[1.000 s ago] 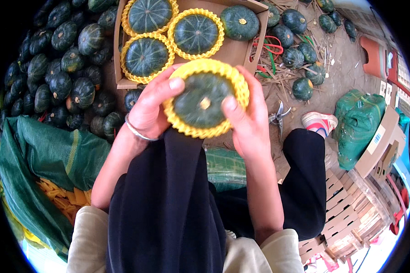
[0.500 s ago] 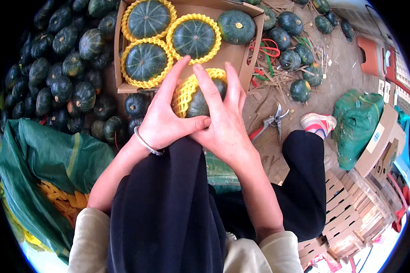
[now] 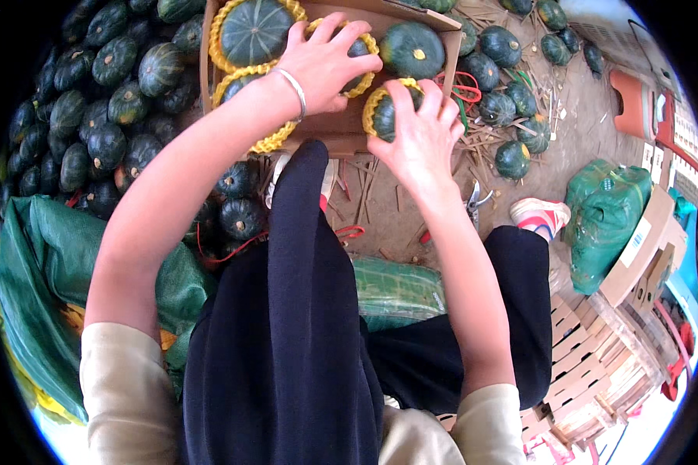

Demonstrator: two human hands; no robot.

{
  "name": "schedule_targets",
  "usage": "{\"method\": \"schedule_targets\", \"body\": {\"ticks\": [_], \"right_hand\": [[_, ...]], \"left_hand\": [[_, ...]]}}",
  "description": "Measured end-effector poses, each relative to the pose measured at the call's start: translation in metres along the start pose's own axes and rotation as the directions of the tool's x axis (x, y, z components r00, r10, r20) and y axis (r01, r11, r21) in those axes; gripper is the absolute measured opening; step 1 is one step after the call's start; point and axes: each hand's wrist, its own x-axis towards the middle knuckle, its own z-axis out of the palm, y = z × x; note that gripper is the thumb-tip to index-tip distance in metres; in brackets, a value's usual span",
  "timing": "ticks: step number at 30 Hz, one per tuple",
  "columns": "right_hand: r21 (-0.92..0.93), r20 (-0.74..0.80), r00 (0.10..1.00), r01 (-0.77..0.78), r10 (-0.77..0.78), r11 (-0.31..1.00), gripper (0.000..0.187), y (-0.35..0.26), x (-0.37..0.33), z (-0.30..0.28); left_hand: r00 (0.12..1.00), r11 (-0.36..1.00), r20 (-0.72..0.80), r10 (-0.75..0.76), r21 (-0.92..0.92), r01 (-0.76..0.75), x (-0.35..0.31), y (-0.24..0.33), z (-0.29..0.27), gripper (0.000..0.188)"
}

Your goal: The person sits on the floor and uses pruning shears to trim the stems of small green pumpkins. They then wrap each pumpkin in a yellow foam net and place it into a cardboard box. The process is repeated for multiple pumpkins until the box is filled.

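An open cardboard box [image 3: 449, 62] holds dark green pumpkins, several wrapped in yellow foam netting. My left hand [image 3: 326, 62], a bracelet at its wrist, lies over a netted pumpkin [image 3: 360, 70] in the middle, its fingers curved round the top. With my right hand [image 3: 425, 143] I grip another netted pumpkin [image 3: 385, 118] at the box's near right corner. At the far left sits a netted pumpkin [image 3: 256, 32]; a nearer one [image 3: 236, 85] is partly covered by my left forearm. A bare pumpkin [image 3: 412, 51] without netting occupies the far right.
Heaped pumpkins [image 3: 108, 147] fill the left side. A green woven sack [image 3: 62, 271] with yellow netting lies nearer. To the right are loose pumpkins [image 3: 498, 105], pruning shears [image 3: 477, 200], a green wrapped bundle [image 3: 609, 209] and stacked cardboard [image 3: 589, 349]. A green package [image 3: 395, 287] lies beneath my legs.
Both hands have moved forward from my lap and parted. The right carried the netted pumpkin to the box's near right corner; the left let go of it and reached onto the middle pumpkin.
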Motion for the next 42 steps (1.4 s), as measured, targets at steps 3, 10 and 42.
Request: {"method": "schedule_targets", "body": {"ticks": [3,10,42], "right_hand": [[-0.001,-0.044,0.998,0.041,-0.041,0.999,0.077,-0.012,0.013,0.015],[-0.148,0.047,0.985,0.169,-0.164,0.974,0.077,-0.035,0.003,-0.006],[0.647,0.015,0.989,0.101,-0.145,0.756,0.044,-0.059,-0.037,-0.066]], "left_hand": [[0.997,0.999,-0.067,-0.041,0.001,0.041,-0.001,-0.003,0.005,0.071],[0.982,0.955,-0.146,-0.120,-0.287,0.074,-0.045,-0.029,-0.039,0.083],[0.572,0.399,0.080,-0.817,-0.638,0.659,-0.272,-0.006,-0.147,0.029]]}}
